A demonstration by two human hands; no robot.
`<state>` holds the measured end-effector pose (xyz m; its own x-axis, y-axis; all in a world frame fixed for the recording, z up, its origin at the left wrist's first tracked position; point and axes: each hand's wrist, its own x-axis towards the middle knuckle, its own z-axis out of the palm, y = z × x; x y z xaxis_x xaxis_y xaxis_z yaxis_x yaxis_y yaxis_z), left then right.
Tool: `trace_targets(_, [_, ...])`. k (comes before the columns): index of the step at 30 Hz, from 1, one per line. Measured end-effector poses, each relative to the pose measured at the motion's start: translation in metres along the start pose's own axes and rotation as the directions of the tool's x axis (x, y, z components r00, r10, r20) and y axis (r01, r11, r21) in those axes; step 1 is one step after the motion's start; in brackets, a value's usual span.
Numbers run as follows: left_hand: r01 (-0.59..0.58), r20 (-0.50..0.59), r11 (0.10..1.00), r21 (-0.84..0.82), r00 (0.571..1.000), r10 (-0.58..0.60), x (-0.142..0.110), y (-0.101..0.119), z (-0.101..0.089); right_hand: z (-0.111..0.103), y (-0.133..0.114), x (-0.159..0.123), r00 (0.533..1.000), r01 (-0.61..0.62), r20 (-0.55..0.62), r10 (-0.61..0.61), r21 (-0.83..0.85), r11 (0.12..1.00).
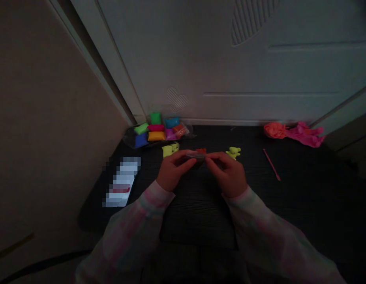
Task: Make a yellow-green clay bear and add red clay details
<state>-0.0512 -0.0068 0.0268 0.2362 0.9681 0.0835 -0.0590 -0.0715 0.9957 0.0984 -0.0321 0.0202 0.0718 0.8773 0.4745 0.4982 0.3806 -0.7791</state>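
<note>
Left hand and right hand pinch a thin, glossy clear packet between fingertips. Lumpy yellow-green bear figure just beyond right hand.

No text, label, brand, number or sign can be read. The phone has a lit screen, but it is blurred into blocks. The yellow packet bears dark marks too small to make out, and no lettering is legible on the red packet at the hands' fingertips.
</note>
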Motion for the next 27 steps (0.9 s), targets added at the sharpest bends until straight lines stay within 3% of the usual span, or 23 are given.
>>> trace_targets(4, [0.009, 0.011, 0.996, 0.093, 1.000, -0.010, -0.001, 0.004, 0.001, -0.002, -0.003, 0.000, 0.974, 0.213, -0.034, -0.225, -0.213, 0.954])
trace_targets(8, [-0.009, 0.016, 0.990, 0.138, 1.000, 0.007, -0.001, 0.005, 0.001, 0.000, -0.002, -0.001, 0.948, 0.299, -0.023, -0.317, -0.280, 0.912])
trace_targets(18, [-0.019, -0.011, 0.989, 0.146, 1.000, 0.021, -0.001, 0.001, 0.000, 0.000, -0.005, -0.001, 0.970, 0.241, 0.015, -0.243, -0.204, 0.949])
trace_targets(27, [-0.146, 0.028, 0.943, 0.299, 0.989, 0.144, -0.004, -0.005, 0.002, 0.004, -0.003, -0.001, 0.960, 0.277, 0.033, -0.277, -0.220, 0.935])
